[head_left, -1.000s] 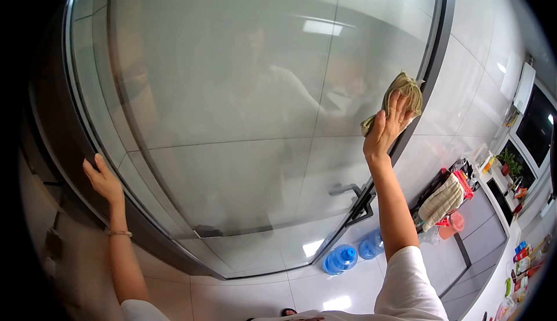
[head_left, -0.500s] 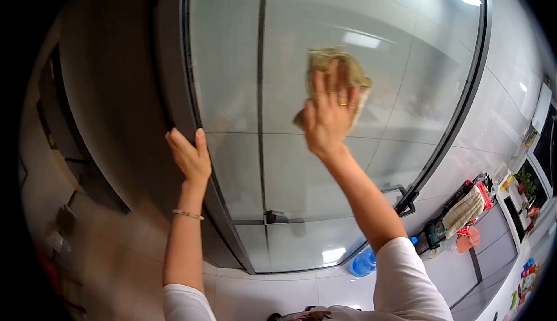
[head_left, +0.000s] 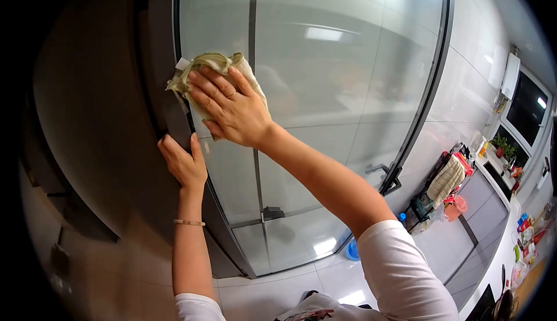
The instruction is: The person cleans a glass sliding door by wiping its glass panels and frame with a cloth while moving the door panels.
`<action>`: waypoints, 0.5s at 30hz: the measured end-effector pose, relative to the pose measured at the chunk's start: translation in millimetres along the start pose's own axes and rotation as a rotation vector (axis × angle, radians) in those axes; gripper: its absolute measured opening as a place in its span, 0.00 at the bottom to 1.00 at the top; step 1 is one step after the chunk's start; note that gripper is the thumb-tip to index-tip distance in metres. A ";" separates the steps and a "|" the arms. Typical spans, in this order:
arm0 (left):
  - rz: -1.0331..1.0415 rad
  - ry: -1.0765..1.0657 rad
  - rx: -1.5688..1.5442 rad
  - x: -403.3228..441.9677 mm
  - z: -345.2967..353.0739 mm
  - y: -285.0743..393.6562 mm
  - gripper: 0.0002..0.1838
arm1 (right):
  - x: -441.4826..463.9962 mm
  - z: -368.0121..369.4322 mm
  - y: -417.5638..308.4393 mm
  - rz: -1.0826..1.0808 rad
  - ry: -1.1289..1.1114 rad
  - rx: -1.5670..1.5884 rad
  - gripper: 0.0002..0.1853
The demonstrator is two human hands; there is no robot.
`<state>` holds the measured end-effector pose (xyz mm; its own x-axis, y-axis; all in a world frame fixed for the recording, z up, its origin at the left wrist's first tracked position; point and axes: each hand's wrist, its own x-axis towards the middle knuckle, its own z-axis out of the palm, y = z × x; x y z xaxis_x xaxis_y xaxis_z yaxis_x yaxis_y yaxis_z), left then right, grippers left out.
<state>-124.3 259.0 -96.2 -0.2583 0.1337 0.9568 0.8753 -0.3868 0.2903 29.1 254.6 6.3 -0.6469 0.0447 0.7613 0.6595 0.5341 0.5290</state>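
Observation:
A glass door with a dark frame fills the middle of the head view. My right hand presses a crumpled yellow-green cleaning cloth against the upper left of the pane, its fingers laid over the fabric. Part of the cloth laps onto the door frame. Lower down, my left hand is closed around that frame's edge, thumb on the side toward the glass and fingers wrapped behind. A small dark fitting sits low on the glass, and a black door handle is at the right edge.
A blue water bottle stands on the floor behind the door. To the right are a rack with a hanging towel, a pink bucket and a cluttered white counter. A potted plant sits by the window.
My right hand has swept the cloth leftward across the glass to the frame. My left hand keeps its hold on the frame, and the view has shifted slightly.

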 end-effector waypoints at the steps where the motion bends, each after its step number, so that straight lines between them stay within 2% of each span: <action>1: -0.007 0.000 -0.013 0.2 -0.8 1.8 0.24 | -0.3 0.1 2.3 0.007 0.052 -0.049 0.30; 15: -0.059 0.020 -0.050 -1.2 -2.4 8.6 0.25 | -10.1 -8.5 16.4 0.083 0.073 -0.099 0.30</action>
<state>-117.4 253.3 -94.8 -0.3170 0.1398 0.9381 0.8369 -0.4241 0.3460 49.7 255.8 10.4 -0.5610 0.0221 0.8275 0.7468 0.4448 0.4944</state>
